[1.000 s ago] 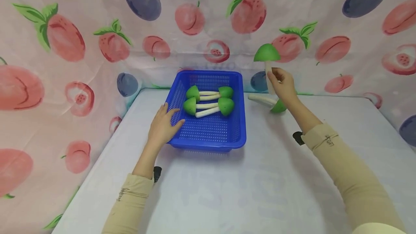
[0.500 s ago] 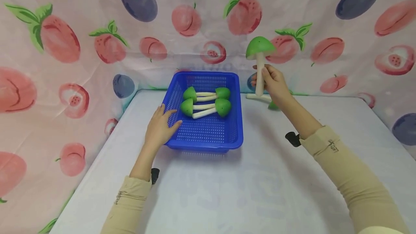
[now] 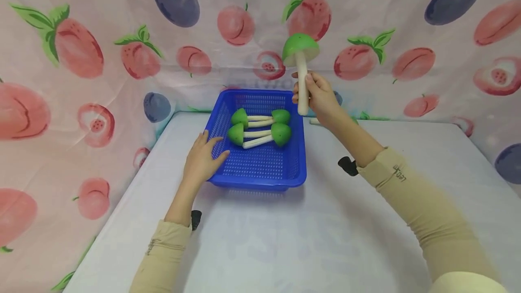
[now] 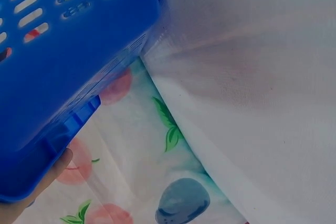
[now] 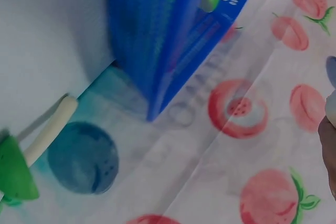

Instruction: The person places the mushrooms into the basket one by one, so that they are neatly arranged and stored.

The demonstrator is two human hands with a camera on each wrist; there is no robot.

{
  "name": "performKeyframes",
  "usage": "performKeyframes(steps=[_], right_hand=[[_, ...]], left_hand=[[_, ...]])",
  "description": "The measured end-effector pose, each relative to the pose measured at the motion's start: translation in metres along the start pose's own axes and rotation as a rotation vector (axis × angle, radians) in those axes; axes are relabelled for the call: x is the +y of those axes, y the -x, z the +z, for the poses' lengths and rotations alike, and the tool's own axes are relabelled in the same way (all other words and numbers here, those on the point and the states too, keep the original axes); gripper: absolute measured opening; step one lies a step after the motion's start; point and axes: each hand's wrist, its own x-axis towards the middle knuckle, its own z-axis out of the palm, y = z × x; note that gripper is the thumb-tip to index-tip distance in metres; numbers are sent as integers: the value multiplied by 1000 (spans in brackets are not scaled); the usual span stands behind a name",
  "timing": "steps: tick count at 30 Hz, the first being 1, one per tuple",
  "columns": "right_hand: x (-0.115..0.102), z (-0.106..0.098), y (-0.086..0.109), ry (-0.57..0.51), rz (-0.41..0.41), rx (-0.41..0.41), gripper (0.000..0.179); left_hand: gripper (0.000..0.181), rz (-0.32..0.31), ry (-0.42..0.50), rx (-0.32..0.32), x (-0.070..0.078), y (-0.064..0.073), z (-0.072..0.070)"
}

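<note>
My right hand [image 3: 320, 96] grips a toy mushroom [image 3: 301, 78] by its long white stem, green domed cap up. It hangs in the air above the back right corner of a blue plastic basket [image 3: 260, 182]. Inside the basket several more green-capped mushrooms [image 3: 281, 134] lie in two rows, stems pointing inward. On the basket's left rim rests my left hand [image 3: 199, 159], fingers spread and thumb reaching over the inside. The left wrist view shows a fingertip [image 4: 64, 162] touching the rim's outside. Only an edge of the right hand [image 5: 329, 145] appears in the right wrist view.
Another mushroom [image 5: 52, 129] lies on the white table right of the basket; my right forearm mostly hides it in the head view. A fruit-patterned cloth [image 3: 236, 67] hangs close behind the table and along its left side. The basket stands near the table's back edge.
My right hand has carried the mushroom left, from above the table to the basket's back right corner, and the stem's lower end now tips toward me. The left hand stays on the rim.
</note>
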Motion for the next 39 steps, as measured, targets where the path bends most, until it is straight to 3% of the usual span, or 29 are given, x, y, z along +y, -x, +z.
performKeyframes(steps=[7,11,22,30,39], right_hand=[[2,27,-11,-78,14,-11,31],[4,42,-19,-110,28,-35,38],[23,72,-34,17,83,-88,41],[50,78,-43,128,73,-98,38],[83,81,-56,248,18,-227,33]], left_hand=[[55,2,2,-11,2,2,0],[55,3,7,3,3,2,-1],[55,6,26,31,1,3,-5],[54,1,37,31,-2,3,-3],[69,-6,49,11,-3,4,-2]])
